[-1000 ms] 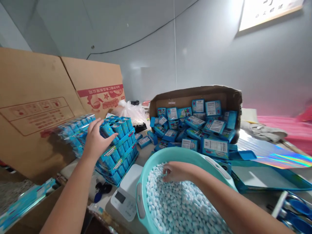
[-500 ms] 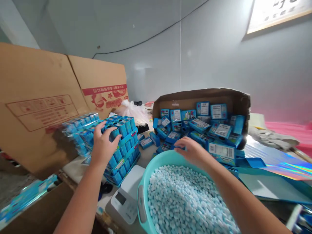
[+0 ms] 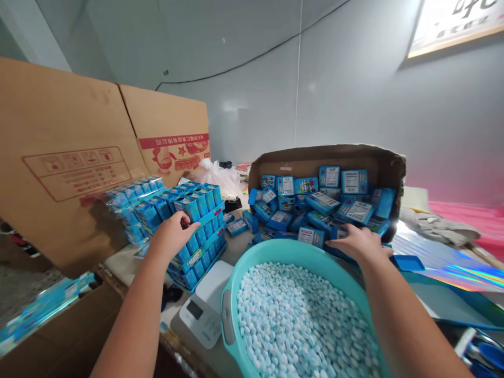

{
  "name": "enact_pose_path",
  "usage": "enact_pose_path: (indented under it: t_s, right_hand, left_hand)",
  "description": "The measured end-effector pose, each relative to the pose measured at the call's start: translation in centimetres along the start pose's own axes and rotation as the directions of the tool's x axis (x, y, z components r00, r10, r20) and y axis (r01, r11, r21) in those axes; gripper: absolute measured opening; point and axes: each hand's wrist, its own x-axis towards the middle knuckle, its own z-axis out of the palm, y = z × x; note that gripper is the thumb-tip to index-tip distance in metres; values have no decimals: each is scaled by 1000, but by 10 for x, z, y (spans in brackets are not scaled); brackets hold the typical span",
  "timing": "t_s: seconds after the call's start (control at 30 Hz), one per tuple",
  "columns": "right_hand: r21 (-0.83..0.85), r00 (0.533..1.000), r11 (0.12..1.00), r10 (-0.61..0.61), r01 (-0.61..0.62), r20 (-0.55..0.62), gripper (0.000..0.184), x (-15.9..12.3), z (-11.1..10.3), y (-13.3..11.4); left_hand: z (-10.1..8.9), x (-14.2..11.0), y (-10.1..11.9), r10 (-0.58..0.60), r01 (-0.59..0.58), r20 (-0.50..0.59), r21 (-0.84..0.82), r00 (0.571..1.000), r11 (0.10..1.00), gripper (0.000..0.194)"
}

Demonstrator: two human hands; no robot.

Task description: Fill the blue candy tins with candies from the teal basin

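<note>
My left hand point(image 3: 173, 236) is at the near corner of a stack of display trays point(image 3: 202, 247) filled with small blue cartons. Its fingers are curled in beside the top row; what they hold, if anything, is hidden. My right hand point(image 3: 360, 244) reaches across the rim of a turquoise tub, fingers apart, over the loose blue cartons point(image 3: 311, 236) spilling from a brown cardboard box point(image 3: 289, 157). The cartons right under its palm cannot be seen. Pale blue and white candies point(image 3: 299, 315) fill much of the turquoise tub point(image 3: 268, 252) below.
A white digital scale point(image 3: 202, 320) stands between the trays and the tub. Plastic-wrapped cartons point(image 3: 134, 194) and a large open cardboard box point(image 3: 66, 142) are at left. A clear plastic bag point(image 3: 220, 178) lies behind. Shiny sheets point(image 3: 437, 257) and grey cloth point(image 3: 444, 223) are at right.
My right hand has moved right, from above the tub's back rim to the loose cartons. My left hand has come down slightly and its fingers have curled in at the tray stack.
</note>
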Motion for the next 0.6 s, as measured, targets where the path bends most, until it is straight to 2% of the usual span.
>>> enact_pose_path:
  t_s: [0.03,0.07,0.1,0.17,0.2,0.23,0.27,0.33,0.4,0.43,0.47,0.5,0.53,0.57,0.6]
  right_hand:
    - [-11,1000,1000,-15,15,-20,68,-1,-1,2]
    - [-21,998,1000,-25,24,-50,67,-2,-1,3]
    - [-33,996,999,-24,22,-80,65,-3,-2,4]
    - [-70,991,998,-10,1,-135,62,-6,-3,4]
    - [-97,988,995,-5,-9,-152,61,-8,-3,3]
    - [-125,986,992,-14,-7,-165,58,-10,-5,0]
    - [-144,982,989,-40,13,-185,55,-12,-7,-4]
    - [-123,952,985,-147,118,-268,46,-20,-15,-15]
    - [20,866,954,-264,300,-424,39,-35,-27,-33]
    - [131,809,882,-344,452,-477,41,-45,-33,-44]
    - [291,781,779,-368,555,-504,46,-56,-38,-55]
    - [483,800,666,-308,568,-515,51,-69,-42,-66]
    - [676,857,532,-249,510,-451,53,-83,-45,-76]
    - [838,916,376,-235,394,-326,51,-97,-46,-84]
    - [949,958,229,-239,217,-161,51,-110,-45,-89]
  left_hand:
    - [1,-7,0,48,-50,-92,-13,995,999,26]
    - [4,-16,-1,91,-101,-241,-29,966,994,23]
    - [9,-27,-3,125,-158,-421,-44,899,986,19]
    - [22,-51,-5,97,-247,-736,-98,670,964,17]
    - [30,-63,-5,48,-287,-814,-148,578,946,19]
    - [38,-74,-2,-6,-330,-840,-219,542,918,21]
    - [45,-84,3,-32,-374,-831,-284,555,883,22]
    - [54,-97,25,20,-451,-761,-363,649,815,23]
    - [58,-102,58,110,-513,-679,-429,726,743,21]
    - [59,-102,77,97,-527,-657,-498,747,688,20]
    - [60,-101,96,41,-512,-625,-598,779,617,21]
    - [63,-99,112,-30,-484,-584,-700,811,525,27]
    - [66,-97,126,-49,-449,-520,-777,853,442,39]
    - [71,-94,136,-4,-407,-440,-835,898,370,52]
    - [77,-93,143,103,-358,-344,-883,933,304,64]
